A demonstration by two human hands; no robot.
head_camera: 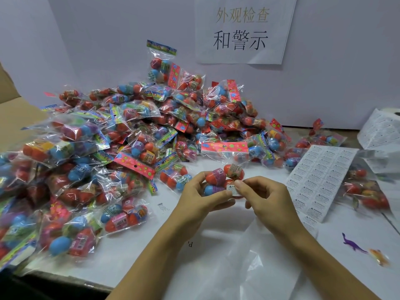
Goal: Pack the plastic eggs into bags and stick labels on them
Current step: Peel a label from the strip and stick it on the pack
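Note:
My left hand (200,197) grips a clear bag of red and blue plastic eggs (225,177) above the middle of the white table (151,252). A small white warning label (233,190) sits on the bag's front. My right hand (267,197) pinches that label with thumb and forefinger against the bag. A sheet of white warning labels (318,180) lies flat to the right of my hands.
A big heap of packed egg bags (134,135) fills the left and back of the table. More bags (365,191) and label sheets (381,131) lie at the right. A purple toy dinosaur (354,244) and an orange toy (379,258) lie front right. A cardboard box flap (13,118) stands left.

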